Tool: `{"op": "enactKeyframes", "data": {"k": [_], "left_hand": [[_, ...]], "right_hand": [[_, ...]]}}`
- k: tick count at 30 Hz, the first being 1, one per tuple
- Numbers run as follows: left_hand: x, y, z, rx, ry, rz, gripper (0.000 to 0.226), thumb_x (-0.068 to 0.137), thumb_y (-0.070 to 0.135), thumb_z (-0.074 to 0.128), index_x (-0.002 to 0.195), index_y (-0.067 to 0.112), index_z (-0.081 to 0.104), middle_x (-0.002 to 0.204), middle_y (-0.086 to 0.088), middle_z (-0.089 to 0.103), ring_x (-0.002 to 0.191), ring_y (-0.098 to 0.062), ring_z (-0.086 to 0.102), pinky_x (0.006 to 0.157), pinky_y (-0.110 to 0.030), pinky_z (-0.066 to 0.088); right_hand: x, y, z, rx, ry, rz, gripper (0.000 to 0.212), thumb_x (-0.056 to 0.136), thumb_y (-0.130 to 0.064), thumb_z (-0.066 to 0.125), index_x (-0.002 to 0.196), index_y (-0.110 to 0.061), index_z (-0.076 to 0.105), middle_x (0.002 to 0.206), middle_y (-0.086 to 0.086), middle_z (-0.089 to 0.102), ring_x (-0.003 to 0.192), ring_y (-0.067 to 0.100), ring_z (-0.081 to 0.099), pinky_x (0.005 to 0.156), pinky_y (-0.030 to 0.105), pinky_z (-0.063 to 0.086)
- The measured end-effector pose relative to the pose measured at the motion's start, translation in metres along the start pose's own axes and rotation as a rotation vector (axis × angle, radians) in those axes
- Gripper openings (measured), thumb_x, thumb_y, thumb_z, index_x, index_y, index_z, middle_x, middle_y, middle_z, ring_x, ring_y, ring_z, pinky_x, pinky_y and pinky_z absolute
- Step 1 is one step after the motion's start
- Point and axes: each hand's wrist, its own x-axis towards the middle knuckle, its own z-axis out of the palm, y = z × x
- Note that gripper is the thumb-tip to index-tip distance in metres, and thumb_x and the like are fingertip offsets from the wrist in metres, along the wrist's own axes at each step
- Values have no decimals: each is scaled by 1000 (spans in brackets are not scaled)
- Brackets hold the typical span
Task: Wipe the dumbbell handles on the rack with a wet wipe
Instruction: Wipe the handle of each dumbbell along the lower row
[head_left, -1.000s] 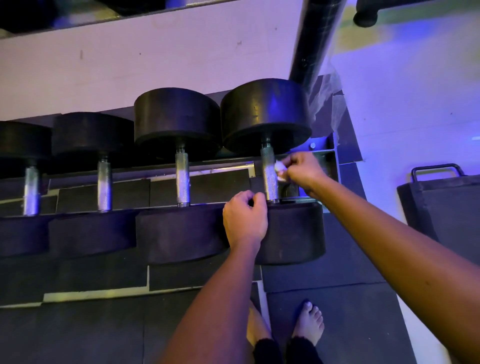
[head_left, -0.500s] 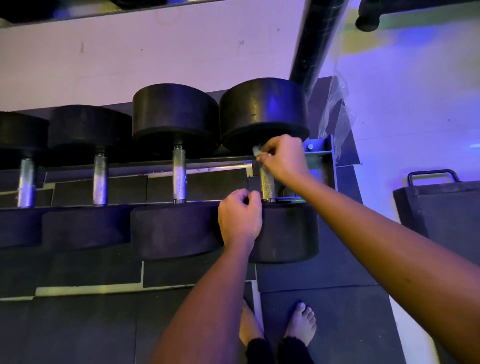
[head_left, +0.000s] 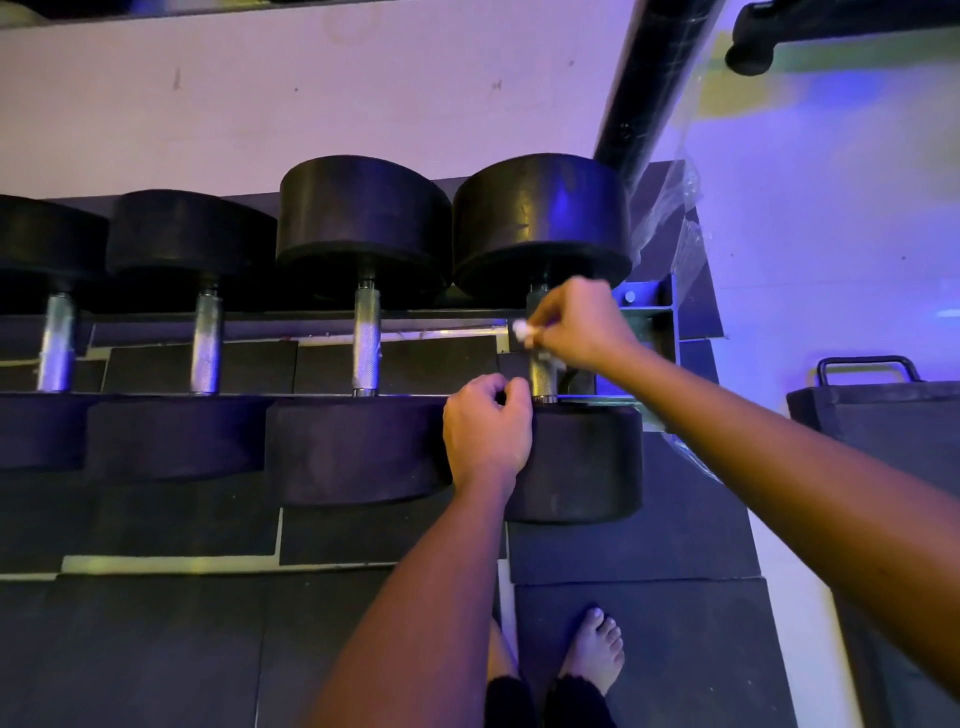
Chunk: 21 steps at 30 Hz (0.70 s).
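Note:
Several black dumbbells with steel handles lie side by side on a low rack (head_left: 652, 317). My right hand (head_left: 579, 325) is closed around a white wet wipe (head_left: 521, 329) and presses it against the upper part of the rightmost dumbbell's handle (head_left: 543, 382). My left hand (head_left: 485, 431) rests curled on the near head of that dumbbell (head_left: 587, 462), fingers at the handle's lower end. The neighbouring handle (head_left: 366, 345) to the left is bare.
A black post (head_left: 649, 83) rises behind the rack's right end, with clear plastic wrap (head_left: 670, 218) beside it. A dark padded box with a metal handle (head_left: 865, 366) stands at the right. My bare feet (head_left: 595, 649) are on dark floor mats below.
My right hand with the wipe slid up the rightmost handle, then came back down a little toward its middle. My left hand stayed on the near head.

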Motion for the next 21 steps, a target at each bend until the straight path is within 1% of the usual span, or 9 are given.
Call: {"op": "enactKeyframes", "data": {"k": [2, 3, 7, 11, 14, 16, 17, 19, 21], "left_hand": [[-1, 1, 0, -4, 1, 7, 31, 85, 24, 51, 60, 10, 61, 56, -5, 57, 59, -22, 52, 54, -35, 42], [-1, 2, 0, -5, 2, 11, 30, 85, 24, 51, 62, 9, 63, 57, -6, 59, 60, -23, 54, 54, -35, 42], [-1, 3, 0, -12, -11, 5, 30, 85, 22, 52, 59, 9, 59, 54, -4, 54, 56, -20, 48, 52, -33, 37], [-2, 3, -1, -14, -18, 10, 35, 87, 23, 52, 53, 15, 51, 50, 2, 47, 52, -14, 42, 49, -30, 32], [-1, 1, 0, -13, -20, 11, 32, 87, 27, 52, 60, 13, 61, 55, 0, 55, 60, -18, 52, 53, -34, 40], [0, 0, 1, -4, -12, 20, 31, 87, 27, 52, 62, 13, 63, 57, -1, 57, 60, -17, 53, 53, -34, 40], [0, 0, 1, 0, -10, 24, 30, 87, 26, 52, 62, 13, 62, 56, 0, 56, 58, -15, 51, 52, -32, 38], [0, 0, 0, 11, -2, 22, 29, 87, 23, 52, 61, 13, 62, 55, 0, 55, 56, -12, 49, 50, -28, 35], [1, 0, 1, 13, 2, 20, 28, 86, 23, 52, 63, 12, 65, 59, 0, 59, 60, -13, 52, 53, -30, 38]], "right_hand": [[11, -6, -5, -41, 146, -56, 19, 82, -31, 73, 92, -15, 77, 84, 7, 73, 79, 21, 67, 79, 30, 52], [15, -7, -4, -75, 163, -71, 21, 84, -32, 71, 95, -15, 77, 91, 10, 73, 87, 26, 66, 81, 30, 50], [8, -6, 8, -178, 80, -76, 20, 87, -28, 68, 100, -14, 75, 102, 16, 69, 97, 35, 63, 86, 36, 51], [-13, 2, 16, -223, -77, -64, 20, 85, -30, 71, 92, -12, 76, 95, 15, 69, 93, 30, 64, 75, 27, 44], [-20, 12, 17, -168, -180, -34, 14, 80, -25, 76, 88, -14, 78, 91, 11, 71, 88, 23, 66, 75, 28, 50], [-21, 17, 14, -54, -188, -8, 14, 80, -26, 78, 86, -14, 78, 82, 6, 73, 77, 16, 67, 72, 27, 54], [-22, 18, 13, 19, -137, 6, 15, 80, -30, 78, 85, -15, 77, 76, 4, 72, 70, 13, 66, 68, 27, 54], [-18, 19, 11, 145, 109, 26, 15, 82, -33, 76, 84, -18, 75, 69, 2, 69, 64, 15, 62, 62, 28, 51], [-7, 16, 9, 218, 322, 40, 11, 84, -24, 73, 92, -15, 75, 79, 6, 70, 72, 18, 62, 67, 30, 50]]}}
